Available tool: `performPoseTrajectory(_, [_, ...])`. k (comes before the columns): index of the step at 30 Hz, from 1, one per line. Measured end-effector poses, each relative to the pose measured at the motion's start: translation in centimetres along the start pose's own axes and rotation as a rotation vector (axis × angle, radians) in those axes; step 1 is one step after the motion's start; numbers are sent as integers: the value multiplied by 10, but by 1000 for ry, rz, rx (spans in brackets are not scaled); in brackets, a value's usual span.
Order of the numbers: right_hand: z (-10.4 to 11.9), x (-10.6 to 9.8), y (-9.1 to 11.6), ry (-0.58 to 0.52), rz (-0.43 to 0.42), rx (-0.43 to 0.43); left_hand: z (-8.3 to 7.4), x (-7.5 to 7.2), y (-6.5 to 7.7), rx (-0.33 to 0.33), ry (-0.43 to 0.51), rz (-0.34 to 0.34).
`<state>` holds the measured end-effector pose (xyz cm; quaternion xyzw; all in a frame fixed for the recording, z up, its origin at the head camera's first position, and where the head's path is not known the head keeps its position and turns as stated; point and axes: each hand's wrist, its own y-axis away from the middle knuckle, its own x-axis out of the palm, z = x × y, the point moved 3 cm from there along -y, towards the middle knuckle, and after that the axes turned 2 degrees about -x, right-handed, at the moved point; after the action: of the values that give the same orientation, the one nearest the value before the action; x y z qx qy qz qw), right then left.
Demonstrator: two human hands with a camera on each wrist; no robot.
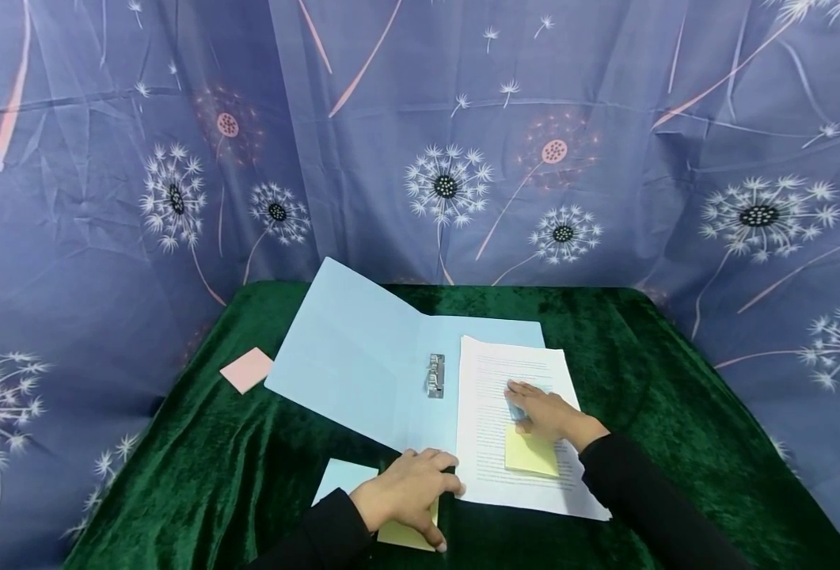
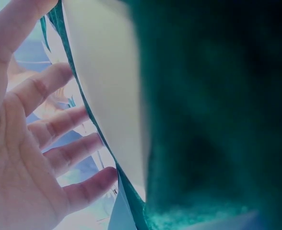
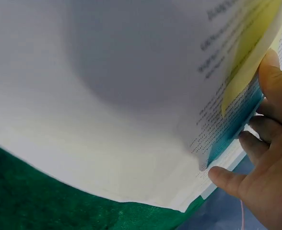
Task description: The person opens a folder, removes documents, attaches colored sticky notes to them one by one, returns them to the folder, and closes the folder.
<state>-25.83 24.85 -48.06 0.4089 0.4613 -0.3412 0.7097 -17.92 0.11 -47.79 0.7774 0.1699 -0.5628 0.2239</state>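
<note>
A light blue folder [image 1: 362, 356] lies spread open with a metal clip [image 1: 436, 376] at its spine. On its right side rests a stack of printed sheets [image 1: 484, 467]. My right hand [image 1: 544, 416] presses its fingers on a blue sticky note [image 3: 232, 129] on the top sheet, largely covered in the head view. A yellow sticky note [image 1: 531, 455] sits just below, by the thumb. My left hand [image 1: 408, 489], fingers spread, hovers over or rests on a yellow pad [image 1: 404, 536], with fingertips near the sheets' lower left edge; contact is unclear.
A pink sticky note [image 1: 246, 370] lies left of the folder. Another light blue note [image 1: 341, 476] is partly hidden by the left forearm. Green velvet cloth [image 1: 676, 396] covers the table, and a dandelion-patterned curtain [image 1: 362, 158] hangs behind it.
</note>
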Motion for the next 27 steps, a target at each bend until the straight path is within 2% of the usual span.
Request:
performPoseTrajectory(5, [-1, 1, -1, -21, 22, -14, -1, 1, -2, 3, -4, 8])
performPoseTrajectory(10, [-2, 0, 2, -8, -19, 9, -1, 1, -2, 4, -4, 7])
performPoseTrajectory(18, [-1, -1, 5, 38, -77, 116, 0, -2, 0, 0, -12, -8])
performPoseTrajectory(27, [-11, 3, 12, 91, -122, 240, -1, 0, -1, 2, 9, -1])
